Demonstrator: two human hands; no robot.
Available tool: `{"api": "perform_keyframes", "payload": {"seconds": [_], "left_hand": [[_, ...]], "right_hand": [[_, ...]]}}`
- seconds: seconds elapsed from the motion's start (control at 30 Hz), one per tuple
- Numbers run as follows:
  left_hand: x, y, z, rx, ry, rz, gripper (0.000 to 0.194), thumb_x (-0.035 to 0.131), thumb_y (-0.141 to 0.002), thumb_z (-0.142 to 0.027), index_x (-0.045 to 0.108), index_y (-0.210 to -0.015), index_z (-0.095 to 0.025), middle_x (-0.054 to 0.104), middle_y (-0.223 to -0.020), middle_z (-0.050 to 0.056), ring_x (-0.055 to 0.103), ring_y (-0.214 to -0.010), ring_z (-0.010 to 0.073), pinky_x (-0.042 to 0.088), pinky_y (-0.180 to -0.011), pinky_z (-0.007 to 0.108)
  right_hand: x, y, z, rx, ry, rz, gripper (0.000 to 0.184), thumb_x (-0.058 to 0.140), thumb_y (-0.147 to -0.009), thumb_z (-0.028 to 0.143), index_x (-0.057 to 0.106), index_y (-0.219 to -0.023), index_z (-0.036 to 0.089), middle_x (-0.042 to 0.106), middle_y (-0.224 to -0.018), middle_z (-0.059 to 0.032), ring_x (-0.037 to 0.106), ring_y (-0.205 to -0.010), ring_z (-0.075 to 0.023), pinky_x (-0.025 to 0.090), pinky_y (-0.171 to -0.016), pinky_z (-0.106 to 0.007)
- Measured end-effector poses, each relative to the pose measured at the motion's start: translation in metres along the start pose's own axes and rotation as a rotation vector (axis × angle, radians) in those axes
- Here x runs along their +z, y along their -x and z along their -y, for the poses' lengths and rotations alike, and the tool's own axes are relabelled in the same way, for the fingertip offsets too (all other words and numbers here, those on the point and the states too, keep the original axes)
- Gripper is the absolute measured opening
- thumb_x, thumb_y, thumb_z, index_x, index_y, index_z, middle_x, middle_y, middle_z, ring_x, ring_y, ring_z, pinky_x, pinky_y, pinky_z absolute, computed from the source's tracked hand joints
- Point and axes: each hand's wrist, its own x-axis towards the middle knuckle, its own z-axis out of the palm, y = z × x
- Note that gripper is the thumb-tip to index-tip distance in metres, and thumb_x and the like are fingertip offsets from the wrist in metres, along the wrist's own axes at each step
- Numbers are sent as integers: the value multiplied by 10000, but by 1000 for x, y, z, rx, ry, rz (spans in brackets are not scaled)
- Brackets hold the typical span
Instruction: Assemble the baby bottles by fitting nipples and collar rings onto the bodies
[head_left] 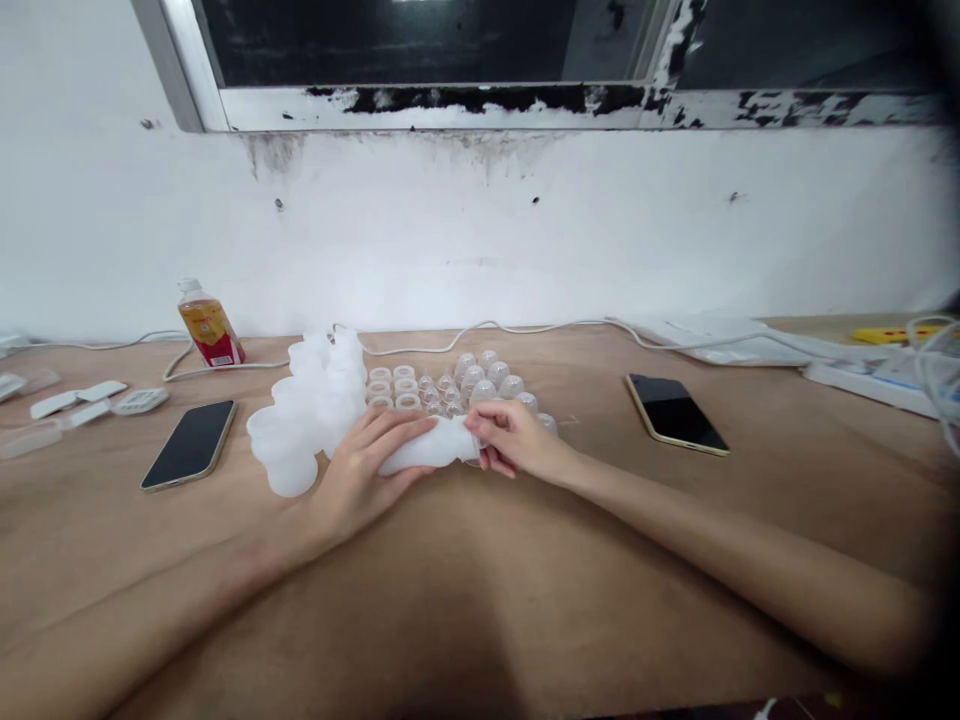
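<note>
A stack of translucent white plastic cups (431, 447) lies on its side on the brown table (465, 600). My left hand (367, 470) grips its left part from the near side. My right hand (514, 440) pinches its right end. Just behind the hands stand several small clear domed caps (487, 382) and several small white rings (390, 388). To the left lie curved rows of more stacked white cups (307, 410).
A black phone (189, 444) lies at the left, another phone (676, 413) at the right. An orange-labelled bottle (208, 325) stands near the wall. White cables (525, 328), a power strip (862, 385) and small white parts (97, 398) lie along the back.
</note>
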Motion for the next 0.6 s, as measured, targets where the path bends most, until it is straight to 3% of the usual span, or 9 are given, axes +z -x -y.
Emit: {"api": "perform_keyframes", "payload": {"seconds": [0.1, 0.17, 0.27, 0.33, 0.4, 0.5, 0.6], "left_hand": [[-2, -1, 0, 56, -32, -10, 368, 536, -761, -252, 465, -1120, -217, 541, -1079, 57, 481, -965, 184, 397, -839, 352], [-2, -3, 0, 10, -10, -31, 373, 552, -749, -270, 472, -1109, -218, 548, -1066, 51, 483, -968, 183, 399, -842, 349], [-2, -5, 0, -108, 40, -41, 390, 580, -720, -319, 486, -1086, -222, 560, -1049, 40, 489, -979, 183, 395, -858, 346], [-1, -7, 0, -181, 87, -21, 417, 588, -705, -354, 485, -1089, -229, 560, -1063, 37, 496, -985, 188, 395, -864, 353], [-1, -7, -1, -244, 136, -8, 472, 593, -689, -384, 465, -1119, -236, 549, -1095, 39, 498, -1002, 197, 394, -872, 368], [-1, -7, -1, -271, 168, 13, 510, 594, -684, -396, 452, -1144, -230, 540, -1111, 50, 495, -1013, 207, 394, -875, 380], [-2, -6, 0, -198, 133, 40, 465, 581, -704, -373, 468, -1128, -220, 546, -1083, 57, 497, -995, 200, 402, -865, 370]], "right_hand": [[1, 1, 1, 130, 2, 68, 583, 165, -825, 537, 461, -524, 135, 474, -375, 9, 357, -238, -44, 235, -280, -174], [-5, 2, 7, 120, 108, 36, 619, 121, -837, 523, 511, -569, 123, 492, -390, -3, 406, -278, -54, 303, -329, -180], [-19, 4, 19, -83, 267, -36, 453, 267, -837, 480, 544, -938, 136, 617, -697, -47, 560, -563, -99, 420, -496, -201], [-25, 5, 24, -274, 350, -8, 422, 445, -783, 427, 431, -1138, 198, 566, -1020, -68, 549, -836, -143, 445, -581, -221], [-26, 5, 25, -402, 431, 26, 445, 516, -750, 372, 410, -1161, 239, 493, -1143, -58, 493, -957, -169, 445, -611, -231], [-18, 7, 22, -399, 511, -37, 371, 486, -769, 360, 444, -1109, 219, 526, -1063, -67, 521, -840, -158, 428, -595, -242], [-7, 9, 19, -261, 471, -97, 357, 474, -762, 409, 450, -1039, 185, 559, -916, -63, 502, -610, -111, 400, -533, -240]]}}
